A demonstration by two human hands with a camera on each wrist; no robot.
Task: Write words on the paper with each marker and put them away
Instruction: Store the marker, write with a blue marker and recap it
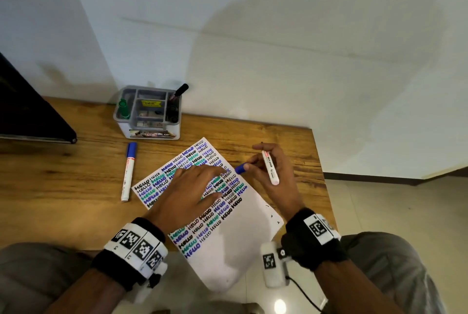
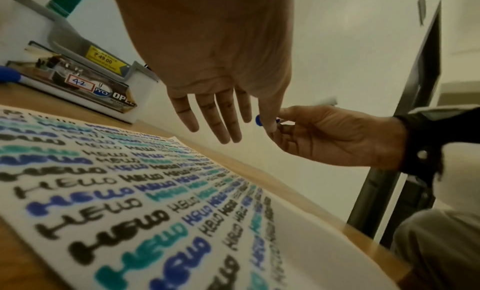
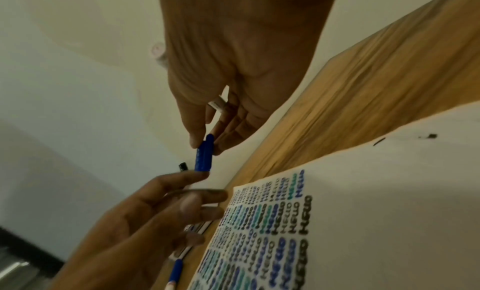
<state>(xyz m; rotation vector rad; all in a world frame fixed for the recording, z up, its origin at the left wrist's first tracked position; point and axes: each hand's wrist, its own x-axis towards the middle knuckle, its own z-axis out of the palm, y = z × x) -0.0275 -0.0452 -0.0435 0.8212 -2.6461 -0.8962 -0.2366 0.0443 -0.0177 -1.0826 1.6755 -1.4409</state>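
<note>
Paper [image 1: 222, 250] near the worktop's [image 1: 76, 187] front edge, mostly filled with HELLO rows. Just beyond the paper, left hand [image 1: 187, 187] flat, reaching; right hand [image 1: 273, 177] gripping a white marker [image 1: 270, 167] and pinching its blue cap [image 1: 240, 168]. Further from the paper, blue marker [image 1: 128, 171] waiting; organiser [image 1: 148, 113] already holding green and black markers.
</note>
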